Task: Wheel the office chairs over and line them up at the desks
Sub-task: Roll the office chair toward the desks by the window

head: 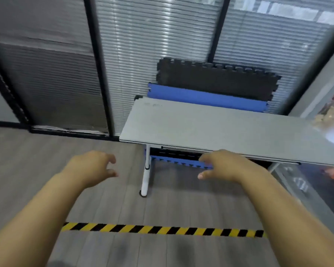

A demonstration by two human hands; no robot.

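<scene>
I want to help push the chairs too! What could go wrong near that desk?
No chair shows here, and both the left hand and right hand are empty. A chair rolled in could bump the desk's white leg, which seems to stand on a small wheel, so the desk might shift. The foam mats leaning behind it could topple if it is jolted. Wheels might also catch on the striped floor tape.

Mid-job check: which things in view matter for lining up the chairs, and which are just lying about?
Job: desk; left hand and right hand, both empty. No chair in view.

Lying about: black foam mats, blue foam mat, striped floor tape, window blinds.
</scene>
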